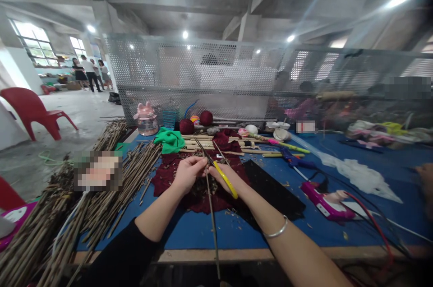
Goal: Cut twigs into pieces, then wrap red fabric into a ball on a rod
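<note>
My left hand [190, 175] is closed, its fingers pinching a long thin stick [213, 228] that runs down toward me past the table edge. Close beside it, my right hand [227, 178] is wrapped round scissors with yellow handles [227, 183], the blades pointing away and up to the left. Whether the blades touch the stick I cannot tell. Beneath both hands lies a dark red cloth [165, 176] strewn with small brown scraps. A black sheet [274, 190] lies to the right of the cloth.
Bundles of sticks [111, 192] cover the left side of the blue table [135, 219]. A green cloth [169, 140], yarn balls [206, 118] and a pink jar [148, 120] stand farther back. On the right are a blue glue gun [292, 158], a purple power strip [326, 203] and cables. A perforated metal screen [189, 70] rises behind.
</note>
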Available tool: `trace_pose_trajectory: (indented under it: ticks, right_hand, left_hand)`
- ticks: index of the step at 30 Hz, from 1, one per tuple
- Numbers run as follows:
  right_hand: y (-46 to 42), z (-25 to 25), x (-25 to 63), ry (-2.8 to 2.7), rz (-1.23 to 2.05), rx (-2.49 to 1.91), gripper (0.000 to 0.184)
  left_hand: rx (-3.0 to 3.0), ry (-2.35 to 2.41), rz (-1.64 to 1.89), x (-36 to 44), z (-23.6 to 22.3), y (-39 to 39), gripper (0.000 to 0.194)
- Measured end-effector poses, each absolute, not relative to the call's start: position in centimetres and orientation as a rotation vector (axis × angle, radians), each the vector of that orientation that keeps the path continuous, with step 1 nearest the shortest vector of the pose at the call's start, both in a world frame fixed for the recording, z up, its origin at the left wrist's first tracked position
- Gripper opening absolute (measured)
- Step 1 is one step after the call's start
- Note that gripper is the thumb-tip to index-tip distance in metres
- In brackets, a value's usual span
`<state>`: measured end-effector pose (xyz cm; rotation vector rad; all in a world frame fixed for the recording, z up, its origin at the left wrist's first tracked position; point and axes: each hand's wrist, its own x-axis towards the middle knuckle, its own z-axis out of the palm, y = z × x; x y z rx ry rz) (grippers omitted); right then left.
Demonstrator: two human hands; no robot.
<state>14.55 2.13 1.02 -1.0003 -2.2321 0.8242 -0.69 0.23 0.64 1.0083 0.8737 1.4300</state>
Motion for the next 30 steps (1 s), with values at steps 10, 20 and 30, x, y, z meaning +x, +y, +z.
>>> trace_pose_trajectory:
  ticks: [10,20,30]
  right_hand:
    - [2.5,0.7,14.9,-2.222,0.828,-1.052,0.052]
    - [2.7,0.3,15.1,-2.191,0.745,-1.172,0.045]
    - [2.7,-0.3,14.5,-2.130,0.664,-1.337,0.038]
  left_hand:
    - [0.945,0.841,1.400,-0.7,0.8,0.2,0.035]
    - [0.991,0.925,1.360,-0.7,1.1,-0.1,0.043]
    - [1.014,0.972,1.329,-0.6,1.2,-0.1,0.042]
